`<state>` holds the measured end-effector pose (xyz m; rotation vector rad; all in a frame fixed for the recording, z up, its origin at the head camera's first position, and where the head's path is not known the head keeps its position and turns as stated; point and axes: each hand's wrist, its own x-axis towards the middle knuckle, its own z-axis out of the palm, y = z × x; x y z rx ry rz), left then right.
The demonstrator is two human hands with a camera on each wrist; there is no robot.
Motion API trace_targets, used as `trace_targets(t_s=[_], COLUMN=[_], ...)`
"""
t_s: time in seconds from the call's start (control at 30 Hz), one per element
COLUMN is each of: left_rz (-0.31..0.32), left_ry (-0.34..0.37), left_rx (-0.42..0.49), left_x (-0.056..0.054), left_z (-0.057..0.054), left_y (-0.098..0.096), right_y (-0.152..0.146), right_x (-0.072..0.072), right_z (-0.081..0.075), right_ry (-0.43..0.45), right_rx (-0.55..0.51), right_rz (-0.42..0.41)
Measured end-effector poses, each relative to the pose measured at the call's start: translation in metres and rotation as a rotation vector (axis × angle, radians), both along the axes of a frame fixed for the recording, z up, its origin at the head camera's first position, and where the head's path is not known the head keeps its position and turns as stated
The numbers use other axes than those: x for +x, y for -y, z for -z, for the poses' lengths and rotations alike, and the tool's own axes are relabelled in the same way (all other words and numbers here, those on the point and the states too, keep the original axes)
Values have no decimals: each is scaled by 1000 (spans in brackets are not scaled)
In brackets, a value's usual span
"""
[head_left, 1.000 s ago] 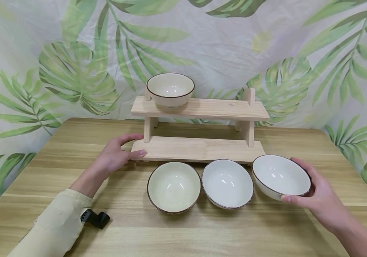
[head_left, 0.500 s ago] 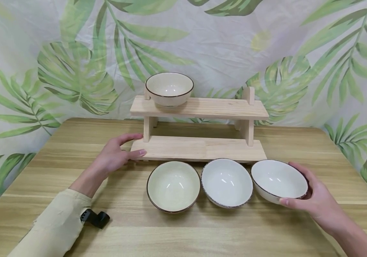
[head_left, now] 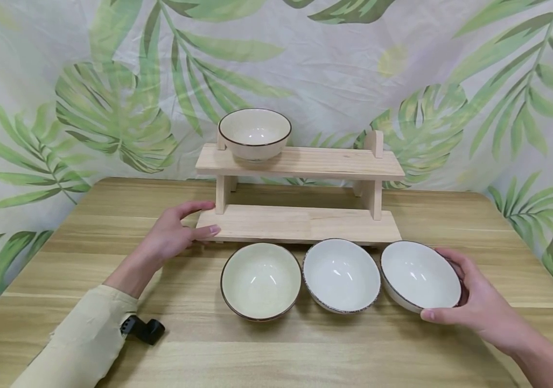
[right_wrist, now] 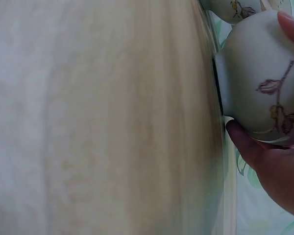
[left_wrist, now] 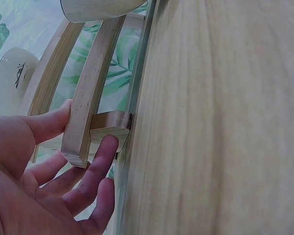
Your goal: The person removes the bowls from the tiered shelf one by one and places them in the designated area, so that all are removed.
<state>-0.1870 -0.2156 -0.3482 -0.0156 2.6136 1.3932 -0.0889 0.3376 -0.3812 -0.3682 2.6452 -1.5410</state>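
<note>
My left hand [head_left: 172, 234] holds the left end of a two-tier wooden shelf rack [head_left: 300, 223]. In the left wrist view its thumb lies on the lower board [left_wrist: 85, 93], with fingers beneath. At the right, my right hand [head_left: 475, 296] grips the side of a white bowl [head_left: 419, 275] with a dark rim. The right wrist view shows a flower sprig on that bowl [right_wrist: 264, 73], its foot at the tabletop. Beside it stand a white bowl with a speckled rim [head_left: 341, 275] and a pale green bowl [head_left: 260, 280].
A cream bowl [head_left: 255, 132] with a brown rim sits on the left of the rack's upper board [head_left: 334, 161]. The wood-grain table [head_left: 305, 355] reaches back to a leaf-print cloth [head_left: 329, 70]. A black device [head_left: 142, 330] sticks out at the left sleeve [head_left: 87, 328].
The right hand has brought the dark-rimmed white bowl slightly down and tilted it differently, beside the speckled-rim bowl. The left hand keeps its hold on the rack.
</note>
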Motion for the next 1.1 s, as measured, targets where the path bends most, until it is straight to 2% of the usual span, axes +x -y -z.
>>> trace_targets(t_s=[0.5,0.87,0.97,1.1], left_rz=[9,0,1,4], left_ry=[-9,-5,-5,-11], left_rx=[2,6,10,16], left_x=[1,1,1,1], left_z=[-2,0,0,1], left_y=[0,1,1,0], right_y=[1,1,3,6], right_x=[-4,-9,-12,-19], right_z=[-9,-25,-32,-42], right_ry=[1,-46,-51,-74], right_rx=[132,338,347,300], right_rz=[-42,-37,-21,26])
